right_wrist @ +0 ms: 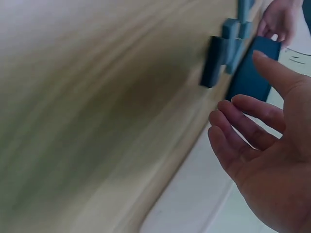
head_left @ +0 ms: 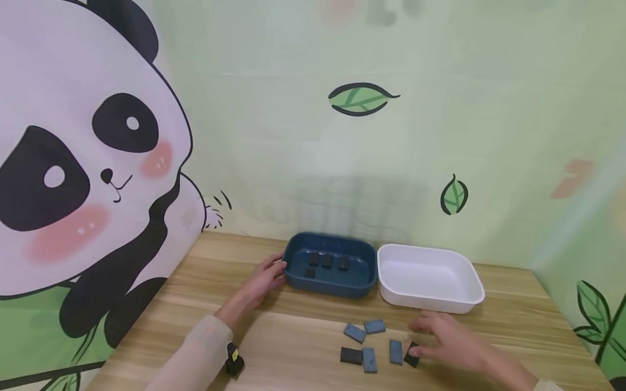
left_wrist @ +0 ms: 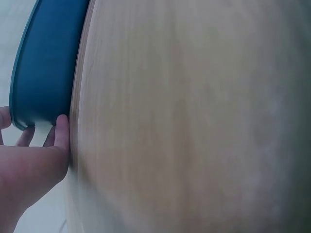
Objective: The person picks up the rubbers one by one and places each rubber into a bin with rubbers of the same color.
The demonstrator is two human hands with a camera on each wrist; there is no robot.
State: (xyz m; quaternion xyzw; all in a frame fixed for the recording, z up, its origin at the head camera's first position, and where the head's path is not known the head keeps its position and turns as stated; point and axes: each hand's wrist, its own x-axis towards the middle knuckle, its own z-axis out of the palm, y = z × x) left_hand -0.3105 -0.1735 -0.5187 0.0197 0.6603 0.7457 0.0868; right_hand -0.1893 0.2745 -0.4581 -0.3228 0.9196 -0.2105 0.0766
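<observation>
Touching the left end of the blue tray (head_left: 325, 287): left hand (head_left: 262, 279), fingers against the outer wall, not wrapped round it. Right hand (head_left: 447, 341) released, fingers loosely spread, holding nothing; thumb nearest the rightmost black block (head_left: 411, 357) on the worktop (head_left: 293, 347). Left of that: four blue blocks (head_left: 395, 352) and the other loose black block (head_left: 350, 355). Four small black blocks (head_left: 327, 262) inside the blue tray. White tray (head_left: 427, 298) just right of it.
</observation>
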